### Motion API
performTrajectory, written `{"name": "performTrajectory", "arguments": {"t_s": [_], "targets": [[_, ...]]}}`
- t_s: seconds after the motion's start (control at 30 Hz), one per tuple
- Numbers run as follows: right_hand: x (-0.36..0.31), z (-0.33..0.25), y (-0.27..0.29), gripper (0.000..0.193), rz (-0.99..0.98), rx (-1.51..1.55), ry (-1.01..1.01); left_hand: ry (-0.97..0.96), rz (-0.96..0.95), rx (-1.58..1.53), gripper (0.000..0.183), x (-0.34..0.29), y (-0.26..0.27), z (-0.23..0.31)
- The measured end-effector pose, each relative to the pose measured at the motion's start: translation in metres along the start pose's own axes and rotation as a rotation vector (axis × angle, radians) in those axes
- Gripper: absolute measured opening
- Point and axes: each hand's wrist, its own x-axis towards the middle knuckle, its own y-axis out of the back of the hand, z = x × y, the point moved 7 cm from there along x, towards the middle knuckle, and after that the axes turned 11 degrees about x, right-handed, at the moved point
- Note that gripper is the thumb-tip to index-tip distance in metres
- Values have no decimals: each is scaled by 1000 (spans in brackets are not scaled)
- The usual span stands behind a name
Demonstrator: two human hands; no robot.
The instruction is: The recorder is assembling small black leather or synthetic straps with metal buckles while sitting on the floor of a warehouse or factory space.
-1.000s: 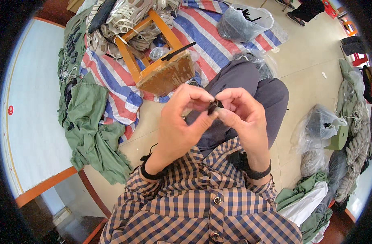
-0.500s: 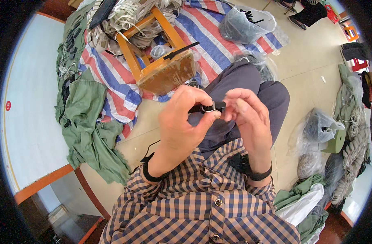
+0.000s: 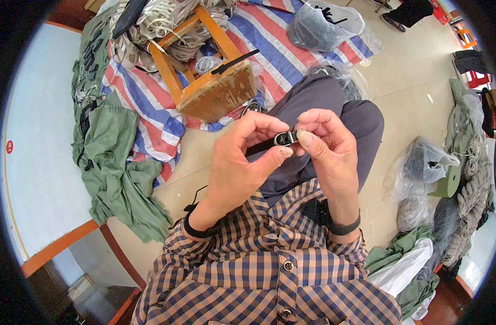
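Observation:
Above my lap, my left hand (image 3: 238, 157) pinches a narrow black strap near its buckle (image 3: 284, 138), which has a silver metal frame. The strap (image 3: 261, 146) runs back under the fingers of that hand, where most of it is hidden. At the buckle's other side, the thumb and fingers of my right hand (image 3: 330, 145) are closed on the short black strap end. Beyond my hands a wooden stool (image 3: 218, 96) lies tipped over, with a thin black strip (image 3: 235, 62) across its seat edge.
A striped red, white and blue sheet (image 3: 261, 32) covers the floor ahead, bearing a heap of pale straps (image 3: 150, 24) and a plastic bag (image 3: 325, 32). Green cloth (image 3: 115, 141) hangs beside a white table (image 3: 47, 141) at left. Bags (image 3: 424, 160) and webbing bundles (image 3: 467, 211) lie at right.
My right fingers have closed on the strap end beside the buckle. The buckle has turned, so its metal frame shows more fully. The whole view has shifted slightly.

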Motion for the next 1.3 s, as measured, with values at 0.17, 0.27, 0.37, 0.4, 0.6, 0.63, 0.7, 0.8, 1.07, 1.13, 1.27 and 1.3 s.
{"name": "performTrajectory", "arguments": {"t_s": [0.17, 0.27, 0.37, 0.4, 0.6, 0.63, 0.7, 0.8, 1.07, 1.13, 1.27, 1.3], "targets": [[0, 2, 5, 18, 30, 3, -47, -83, 71, 286, 25, -1, 1, 9], [-1, 0, 2, 14, 49, -75, -31, -168, 196, 320, 24, -1, 6, 10], [0, 3, 1, 14, 14, -80, -68, -162, 196, 336, 25, -2, 6, 10], [0, 7, 3, 15, 23, -28, -78, -156, 189, 370, 25, -2, 5, 13], [0, 9, 6, 18, 65, -91, -56, -255, 246, 534, 28, -2, 5, 20], [0, 6, 5, 18, 78, -167, -47, -314, 277, 585, 30, -3, 6, 22], [-2, 0, -1, 19, 63, -226, -38, -367, 294, 629, 31, -3, 5, 22], [-3, -1, -3, 20, 19, -361, 1, -426, 299, 672, 32, -4, 2, 21], [-1, -11, 8, 24, 125, -458, 109, -119, 123, 243, 27, 2, -3, -2], [0, -12, 11, 24, 134, -412, 126, 79, -13, -159, 26, 4, -12, -10], [0, -9, 6, 26, 109, -301, 128, 86, -81, -173, 28, 5, -14, -10], [0, -9, 4, 26, 98, -286, 138, 117, -61, -237, 30, 6, -13, -12]]}}
